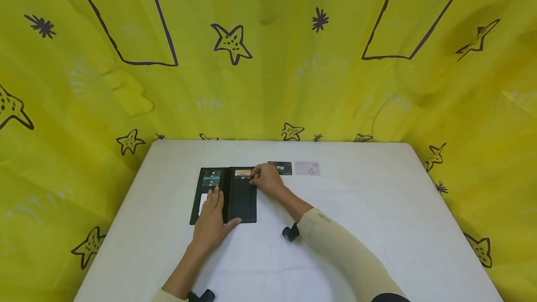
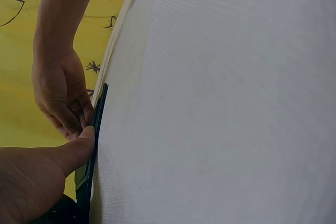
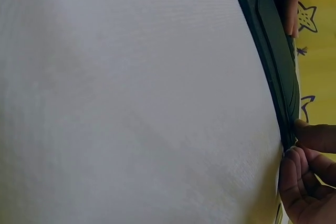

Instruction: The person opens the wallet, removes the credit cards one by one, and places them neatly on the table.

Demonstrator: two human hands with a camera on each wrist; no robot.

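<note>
A black wallet (image 1: 242, 204) lies spread flat on the table, several cards in the slots of its left panel. A white card (image 1: 203, 199) shows lower on that panel, partly under the left hand. An orange-and-white card (image 1: 242, 173) sits in the top slot of the right panel. My left hand (image 1: 210, 218) rests on the wallet with straight fingers, its thumb at the lower edge. My right hand (image 1: 268, 178) pinches the wallet's right edge beside the orange-and-white card; in the right wrist view the thumb (image 3: 315, 136) lies on the wallet and curled fingers sit at its edge.
A black card marked Vip (image 1: 283, 168) lies just right of the wallet, partly behind the right hand. Beside it is a pale pink card (image 1: 307, 168). The white table (image 1: 356, 209) ends against a yellow patterned curtain (image 1: 268, 83).
</note>
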